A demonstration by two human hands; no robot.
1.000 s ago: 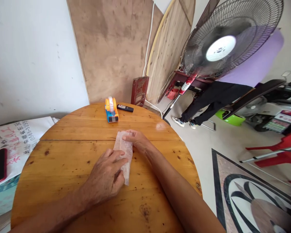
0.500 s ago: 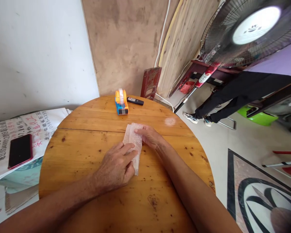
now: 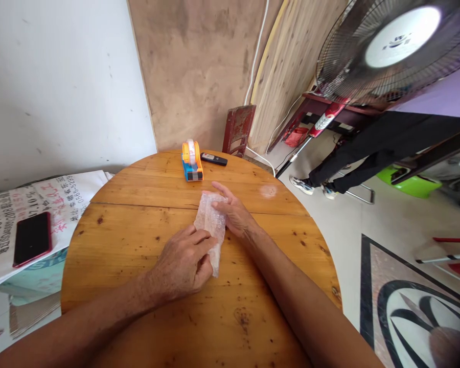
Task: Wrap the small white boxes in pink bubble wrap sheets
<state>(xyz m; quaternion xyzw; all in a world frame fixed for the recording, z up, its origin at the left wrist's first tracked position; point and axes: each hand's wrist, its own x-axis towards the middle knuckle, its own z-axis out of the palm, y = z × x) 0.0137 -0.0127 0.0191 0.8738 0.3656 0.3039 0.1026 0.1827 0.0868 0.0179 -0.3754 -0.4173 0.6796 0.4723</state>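
Note:
A narrow, folded strip of bubble wrap [image 3: 210, 212] lies on the round wooden table [image 3: 130, 245], its far end a little wider than the near one. Whether anything is wrapped inside cannot be made out. My left hand [image 3: 187, 258] grips its lower part, fingers bent over the top and thumb at the near end. At the far right edge, my right hand [image 3: 235, 212] holds the wrap with the thumb on top; the index finger points out past the far end, and the other fingers are partly hidden.
Beyond the wrap stand an orange and blue tape dispenser [image 3: 192, 162] and a dark remote control [image 3: 213, 159]. A phone [image 3: 32, 239] rests on printed sheets at left. A chair [image 3: 238, 130] touches the far side. A fan [image 3: 396, 48] and a person in dark trousers [image 3: 379, 145] are at right.
My right hand's fingers have lifted and stretched away from me, and the wrap's far end lies flatter and wider. My left hand has stayed in place.

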